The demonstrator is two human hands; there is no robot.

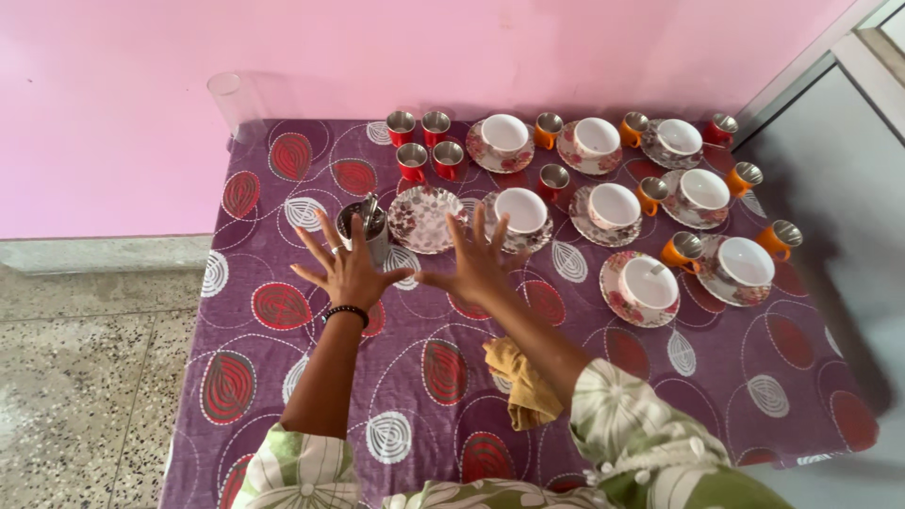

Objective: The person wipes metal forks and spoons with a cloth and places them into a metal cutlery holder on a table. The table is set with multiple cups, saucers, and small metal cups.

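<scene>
Both hands, left [347, 269] and right [479, 262], were spread open and empty above the counter [424, 377], nearest the steel pot [368, 226] and empty saucer [420, 219]. Setting-out seemed paused; a grasp was required next.

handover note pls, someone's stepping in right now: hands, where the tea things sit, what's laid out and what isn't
Left hand: open, fingers spread, holding nothing, just in front of the steel container.
Right hand: open, empty, near the empty floral saucer and the closest white cup.
Laid out on the purple cloth: seven white cups on floral saucers, orange steel-lined cups beside them, four red cups grouped at the back.
Not matched: the one saucer has no cup.
Yellow rag lies under the right forearm. Clear glass stands at the far left corner.
</scene>
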